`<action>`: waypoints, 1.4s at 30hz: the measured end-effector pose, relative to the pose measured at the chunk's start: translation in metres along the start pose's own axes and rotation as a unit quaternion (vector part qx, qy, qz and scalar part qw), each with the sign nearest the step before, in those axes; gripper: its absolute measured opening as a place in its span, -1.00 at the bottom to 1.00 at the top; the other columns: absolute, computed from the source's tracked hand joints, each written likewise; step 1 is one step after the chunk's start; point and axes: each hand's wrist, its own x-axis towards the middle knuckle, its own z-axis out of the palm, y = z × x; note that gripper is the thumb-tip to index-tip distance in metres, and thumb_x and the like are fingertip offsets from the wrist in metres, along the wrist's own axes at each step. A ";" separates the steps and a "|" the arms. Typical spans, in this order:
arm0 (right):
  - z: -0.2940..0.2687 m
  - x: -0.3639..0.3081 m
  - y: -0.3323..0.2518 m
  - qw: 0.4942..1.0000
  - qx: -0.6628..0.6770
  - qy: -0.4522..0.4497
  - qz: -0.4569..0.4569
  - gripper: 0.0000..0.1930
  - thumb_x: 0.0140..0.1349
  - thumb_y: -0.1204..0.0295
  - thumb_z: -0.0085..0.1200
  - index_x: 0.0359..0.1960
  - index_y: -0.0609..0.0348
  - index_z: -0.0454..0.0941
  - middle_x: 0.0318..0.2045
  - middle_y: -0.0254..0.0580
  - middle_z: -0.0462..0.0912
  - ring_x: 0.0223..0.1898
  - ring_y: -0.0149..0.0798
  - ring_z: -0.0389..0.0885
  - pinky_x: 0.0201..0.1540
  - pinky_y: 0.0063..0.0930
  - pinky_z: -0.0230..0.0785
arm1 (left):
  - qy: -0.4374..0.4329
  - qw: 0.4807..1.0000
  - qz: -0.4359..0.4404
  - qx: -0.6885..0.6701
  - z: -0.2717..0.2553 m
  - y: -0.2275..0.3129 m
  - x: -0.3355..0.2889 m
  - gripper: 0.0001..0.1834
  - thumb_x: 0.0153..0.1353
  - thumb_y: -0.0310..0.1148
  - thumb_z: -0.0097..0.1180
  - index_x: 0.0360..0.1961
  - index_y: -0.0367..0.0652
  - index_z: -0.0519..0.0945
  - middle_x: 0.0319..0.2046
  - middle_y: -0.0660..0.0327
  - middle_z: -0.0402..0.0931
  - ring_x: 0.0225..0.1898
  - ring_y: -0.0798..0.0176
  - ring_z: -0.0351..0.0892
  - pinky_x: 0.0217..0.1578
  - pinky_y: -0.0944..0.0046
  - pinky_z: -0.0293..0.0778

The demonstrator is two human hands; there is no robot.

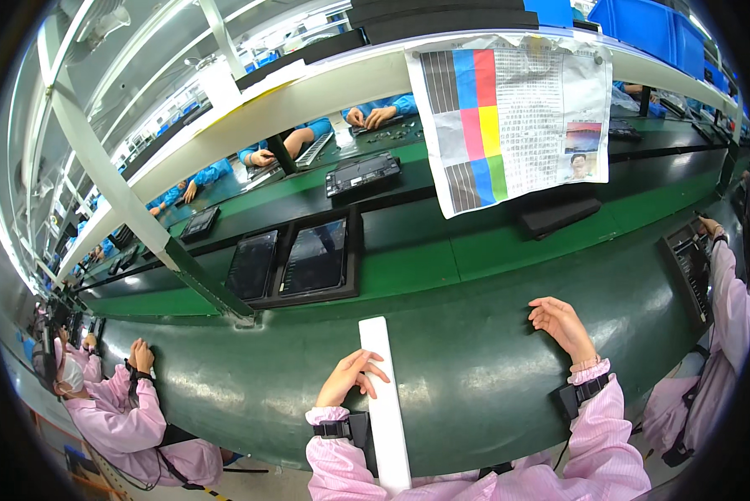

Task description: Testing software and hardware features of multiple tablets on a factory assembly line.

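A long white bar [385, 426] lies on the green bench top, pointing away from me and running down past the bench's near edge. My left hand [350, 377] rests at its left side, with loosely bent, spread fingers reaching over its upper face; I see no grip around it. Off to the right, my right hand [564, 326] is over the bench with nothing in it, its fingers slightly curled and apart. Dark straps with small black boxes sit on both my wrists, over pink sleeves.
Beyond the bench, a black foam tray [352, 259] holds two dark-screened panels. A printed colour sheet [517, 125] hangs from the white shelf rail. One co-worker [120, 409] sits left; another at right reaches toward a black tray [688, 271]. A green-white post [174, 250] stands left.
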 end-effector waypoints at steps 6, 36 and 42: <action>0.002 -0.001 -0.002 1.000 -0.002 0.004 -0.004 -0.76 0.34 0.40 -0.14 -0.14 0.34 0.47 -0.38 -0.15 0.58 -0.36 -0.39 0.55 -0.24 -0.55 0.41 | -0.007 1.000 -0.002 0.005 -0.003 -0.004 0.001 -0.57 0.39 -0.11 -0.31 -0.10 -0.29 0.40 -0.41 0.03 0.61 -0.70 0.34 0.53 -0.70 0.52 0.20; 0.001 0.003 0.002 1.000 -0.008 0.005 0.012 -0.74 0.35 0.38 -0.15 -0.13 0.33 0.48 -0.38 -0.17 0.58 -0.35 -0.37 0.55 -0.23 -0.54 0.43 | 0.015 1.000 0.001 0.009 0.001 -0.002 -0.001 -0.61 0.39 -0.15 -0.31 -0.13 -0.29 0.40 -0.45 -0.03 0.59 -0.73 0.30 0.51 -0.72 0.51 0.21; 0.002 0.009 0.001 1.000 -0.008 -0.001 0.006 -0.74 0.34 0.37 -0.13 -0.14 0.33 0.48 -0.38 -0.16 0.58 -0.35 -0.37 0.55 -0.22 -0.55 0.42 | 0.015 1.000 -0.003 0.008 -0.002 0.002 0.003 -0.60 0.40 -0.16 -0.32 -0.12 -0.31 0.39 -0.45 -0.02 0.60 -0.73 0.30 0.51 -0.71 0.51 0.21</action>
